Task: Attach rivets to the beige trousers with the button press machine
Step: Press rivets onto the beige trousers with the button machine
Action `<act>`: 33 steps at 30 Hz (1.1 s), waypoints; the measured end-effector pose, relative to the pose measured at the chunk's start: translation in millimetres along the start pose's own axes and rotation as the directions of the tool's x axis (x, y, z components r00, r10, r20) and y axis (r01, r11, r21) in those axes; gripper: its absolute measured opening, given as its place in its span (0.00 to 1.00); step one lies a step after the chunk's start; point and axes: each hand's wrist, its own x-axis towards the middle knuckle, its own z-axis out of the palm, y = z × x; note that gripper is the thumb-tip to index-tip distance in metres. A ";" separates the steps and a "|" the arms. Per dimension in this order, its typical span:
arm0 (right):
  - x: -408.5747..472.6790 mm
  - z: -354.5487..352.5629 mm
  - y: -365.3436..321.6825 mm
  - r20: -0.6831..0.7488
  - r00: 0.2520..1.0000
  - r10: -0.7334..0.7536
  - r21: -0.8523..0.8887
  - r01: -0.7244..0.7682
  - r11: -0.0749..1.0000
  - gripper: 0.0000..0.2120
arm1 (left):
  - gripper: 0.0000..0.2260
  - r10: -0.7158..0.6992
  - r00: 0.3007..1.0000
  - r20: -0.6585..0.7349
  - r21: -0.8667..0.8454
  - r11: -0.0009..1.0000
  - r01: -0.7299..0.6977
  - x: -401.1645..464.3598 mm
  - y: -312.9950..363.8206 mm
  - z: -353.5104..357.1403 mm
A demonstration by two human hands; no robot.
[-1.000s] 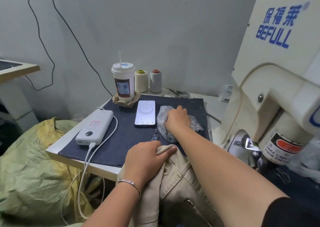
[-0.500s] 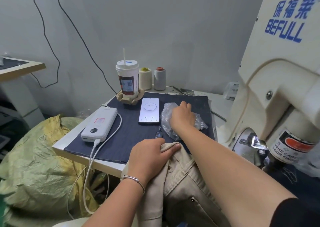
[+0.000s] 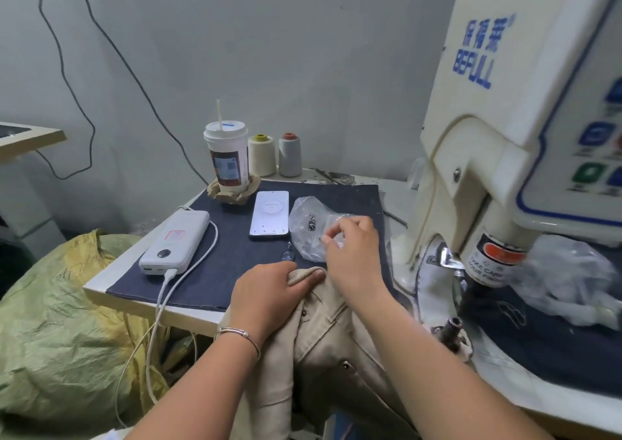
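Nearest the camera, the soft beige cotton trousers (image 3: 323,348) lie bunched across the lap, their top edge reaching the near edge of the dark blue denim mat (image 3: 215,271) that covers the white side table (image 3: 111,273). The left hand (image 3: 266,300) grips that folded edge, fingers and thumb curled round the cloth. The fabric looks limp and light, so it will probably sag and slide unless pinched close to the spot to be riveted; the doubled waistband, judging by its seams, is the firmest place to hold.

Just beyond the trousers, on the mat, sits a crumpled clear plastic bag (image 3: 304,217) with small dark metal rivets (image 3: 311,224) inside. The right hand (image 3: 350,248) hovers over its near right side, fingertips drawn together at the film; whether a rivet is actually pinched I cannot tell. The rivets are likely hard, tiny and easy to drop, best taken singly between thumb and forefinger.

Right of the mat stands the cream button press machine (image 3: 505,137), its black lower die (image 3: 451,327) close to the trousers.

Farther back on the mat lie a white power bank (image 3: 175,237), a white smartphone (image 3: 271,212) and a lidded paper cup (image 3: 227,157).
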 end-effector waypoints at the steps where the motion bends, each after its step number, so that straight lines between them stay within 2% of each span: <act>1: -17.8 -11.7 -2.6 -0.007 1.000 -0.027 0.044 0.027 0.999 0.05 | 0.35 0.001 1.000 0.006 -0.001 1.000 -0.001 0.2 0.6 -0.4; 4: -74.6 -52.7 -3.3 0.037 0.996 -0.086 0.114 0.082 0.990 0.03 | 0.32 -0.008 1.000 0.013 0.008 1.000 0.008 1.1 3.6 0.3; 7: -122.3 -94.7 11.1 0.071 0.994 -0.085 0.046 0.082 0.996 0.06 | 0.32 0.009 1.000 0.015 0.082 0.997 -0.010 -0.9 6.5 -1.6; 11: -144.6 -146.9 49.7 -0.005 1.000 -0.021 -0.123 0.021 0.992 0.12 | 0.30 0.104 0.994 -0.021 0.142 0.985 -0.100 1.9 21.7 -10.6; 13: -135.3 -168.8 75.9 -0.101 0.994 -0.048 -0.249 0.021 0.968 0.10 | 0.29 0.082 0.997 0.000 0.093 0.992 -0.082 6.8 36.9 -9.0; 15: -117.5 -184.9 103.0 -0.135 0.990 -0.045 -0.397 -0.013 0.918 0.07 | 0.27 0.012 0.995 0.100 0.066 0.998 -0.019 6.8 50.1 1.0; 16: -108.1 -190.6 115.7 -0.118 0.992 -0.040 -0.459 -0.019 0.888 0.05 | 0.26 -0.024 0.990 0.140 0.060 0.998 0.015 4.3 53.3 7.5; 18: -92.3 -198.4 139.4 -0.061 0.997 -0.049 -0.540 0.009 0.842 0.03 | 0.28 -0.065 0.990 0.127 0.017 0.998 0.063 -0.2 53.4 15.1; 22: -76.1 -207.6 170.8 0.062 0.998 -0.033 -0.680 0.066 0.730 0.13 | 0.30 -0.102 0.993 0.057 -0.067 0.992 0.105 -0.3 48.0 15.6; 25: -69.7 -207.5 172.9 0.103 0.995 0.014 -0.701 0.063 0.710 0.16 | 0.31 -0.104 0.994 0.036 -0.073 0.992 0.107 -1.0 48.9 16.5; 30: -68.6 -205.8 177.1 0.155 0.988 0.024 -0.718 0.096 0.689 0.11 | 0.30 -0.115 0.993 0.023 -0.085 0.990 0.116 -1.3 46.7 17.1; 33: -69.8 -206.6 180.5 0.159 0.987 -0.016 -0.709 0.125 0.694 0.11 | 0.29 -0.117 0.993 0.021 -0.081 0.990 0.118 -1.9 46.9 15.9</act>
